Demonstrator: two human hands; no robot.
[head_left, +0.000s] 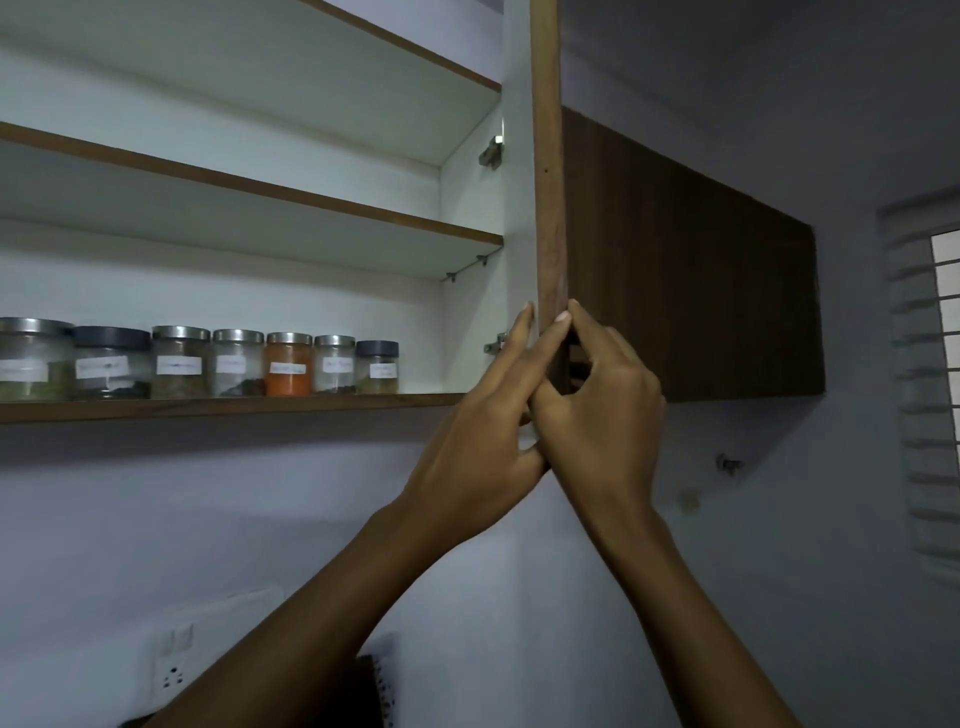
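Observation:
A wall cabinet stands open, and its brown door (548, 182) faces me edge-on, with its white inner face to the left. My right hand (608, 410) pinches the door's lower edge between thumb and forefinger. My left hand (478, 441) lies beside it, with straight fingers resting against the door's white inner face. The two hands touch each other at the thumbs. On the bottom shelf (234, 405) stands a row of several labelled spice jars (288, 364), left of both hands.
The two upper shelves (260, 189) show nothing on them. Metal hinges (492, 150) sit on the cabinet's right wall. A closed dark cabinet (701, 286) adjoins on the right, with a barred window (935, 364) beyond. A wall socket (171, 675) is at lower left.

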